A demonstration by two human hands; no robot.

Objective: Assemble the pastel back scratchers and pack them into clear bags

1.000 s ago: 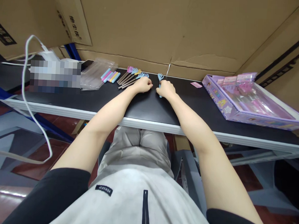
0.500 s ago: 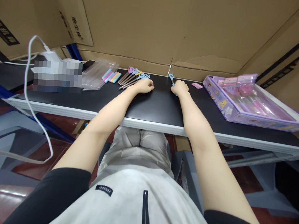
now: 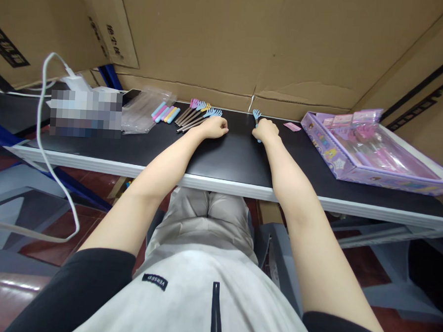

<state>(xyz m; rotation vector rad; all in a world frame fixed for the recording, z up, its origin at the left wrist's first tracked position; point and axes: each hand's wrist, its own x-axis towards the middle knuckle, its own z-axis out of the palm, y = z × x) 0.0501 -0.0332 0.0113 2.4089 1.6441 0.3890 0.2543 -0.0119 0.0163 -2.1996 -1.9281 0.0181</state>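
Observation:
My right hand (image 3: 267,130) is closed around a back scratcher (image 3: 256,114) with a light blue claw head. The claw points away from me, and a bit of blue handle shows below my fingers. My left hand (image 3: 215,128) rests on the black tabletop with its fingers curled, and nothing shows in it. Just left of it lie several back scratcher heads (image 3: 194,117) on dark metal rods, with pink, blue and yellow claws. Beside these sits a row of coloured handles (image 3: 165,113) in blue, pink, purple and yellow.
A purple display box (image 3: 336,162) with packaged pink pieces stands on the right. Near it lies a small pink card (image 3: 292,126). Clear plastic bags (image 3: 144,110) lie on the left, by a white cable (image 3: 41,127). Cardboard (image 3: 213,41) walls off the back.
The back scratcher in my right hand has turned slightly, its claw shifting a little to the right and its handle end to the left. My left hand has stayed in place.

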